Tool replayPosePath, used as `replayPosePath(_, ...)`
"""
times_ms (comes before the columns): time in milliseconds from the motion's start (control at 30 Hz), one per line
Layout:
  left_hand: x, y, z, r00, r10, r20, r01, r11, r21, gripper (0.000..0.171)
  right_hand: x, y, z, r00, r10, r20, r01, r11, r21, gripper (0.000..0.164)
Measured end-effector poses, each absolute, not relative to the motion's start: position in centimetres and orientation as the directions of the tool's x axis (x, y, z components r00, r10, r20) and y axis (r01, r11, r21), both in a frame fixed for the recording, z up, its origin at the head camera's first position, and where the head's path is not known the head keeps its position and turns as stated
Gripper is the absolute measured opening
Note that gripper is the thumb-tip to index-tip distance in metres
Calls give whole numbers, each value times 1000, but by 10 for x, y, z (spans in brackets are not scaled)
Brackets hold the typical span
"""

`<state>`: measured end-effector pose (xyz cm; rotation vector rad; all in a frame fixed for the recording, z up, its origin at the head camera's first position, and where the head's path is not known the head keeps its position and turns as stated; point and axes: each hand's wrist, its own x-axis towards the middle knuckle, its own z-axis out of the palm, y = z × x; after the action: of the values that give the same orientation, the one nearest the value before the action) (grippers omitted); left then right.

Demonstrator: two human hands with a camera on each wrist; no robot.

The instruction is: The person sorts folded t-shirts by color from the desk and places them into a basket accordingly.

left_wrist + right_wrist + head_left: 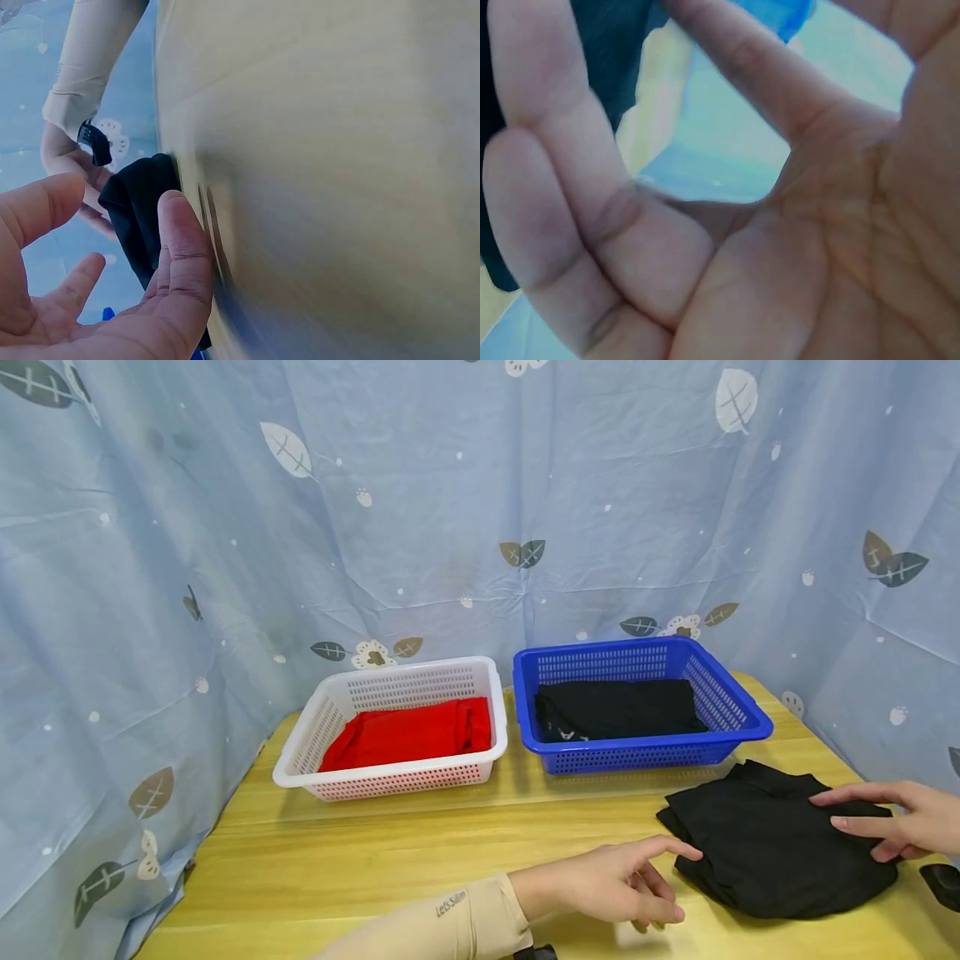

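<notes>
A black piece of clothing [780, 847] lies in a loose, rumpled stack on the right side of the table. At its left edge is my left hand [618, 883], index finger pointing to the cloth and the other fingers loosely bent, holding nothing. My right hand [911, 818] rests its fingertips on the right part of the cloth, fingers spread. The left wrist view shows the black cloth [139, 206] beyond the left fingers [184, 247]. In the right wrist view, dark cloth [611, 56] shows behind the right fingers [536, 67].
Behind the cloth stands a blue basket [645, 747] holding a folded black garment [618, 708]. To its left, a white basket [397, 777] contains a folded red garment [408, 732]. A blue leaf-patterned curtain [450, 510] encloses the wooden table [360, 860].
</notes>
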<state>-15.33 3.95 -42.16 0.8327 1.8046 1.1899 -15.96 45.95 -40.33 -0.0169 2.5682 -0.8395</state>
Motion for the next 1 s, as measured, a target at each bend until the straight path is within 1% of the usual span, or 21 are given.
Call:
replayPosePath(67,-153,41,-422,-461,848,-262,84,336,938,63,-160,461,-405,-903,-136,-408,130,818,-560,67)
replayPosePath(167,-153,42,-423,-467,845,-261,70,330,942,64,-161,462,-408,-894,-159,-420,138,793,-594,65)
replayPosePath(233,-154,42,-423,-478,840,-258,64,326,943,66,-162,462,-409,-888,-191,-419,128,772,-623,63)
replayPosePath(333,-156,42,-423,-487,837,-249,42,307,951,69,-163,459,-408,-868,-278,-412,101,713,-694,59)
replayPosePath(367,-157,42,-423,-488,837,-248,32,301,953,70,-163,457,-408,-858,-296,-420,109,695,-711,57)
replayPosePath(467,-158,41,-423,-489,834,-254,-2,290,957,73,-162,449,-405,-828,-339,-446,134,653,-745,57)
replayPosePath(567,-159,40,-423,-505,824,-257,-23,285,958,75,-164,440,-402,-820,-336,-464,140,668,-731,58)
replayPosePath(633,-159,39,-423,-521,814,-257,-31,283,959,77,-166,435,-401,-809,-363,-463,127,660,-740,59)
replayPosePath(833,-160,30,-422,-558,792,-249,-48,269,962,76,-168,427,-408,-754,-498,-429,109,549,-829,42)
replayPosePath(1000,-164,19,-420,-598,762,-247,-46,275,960,72,-169,416,-412,-724,-563,-399,104,482,-870,42)
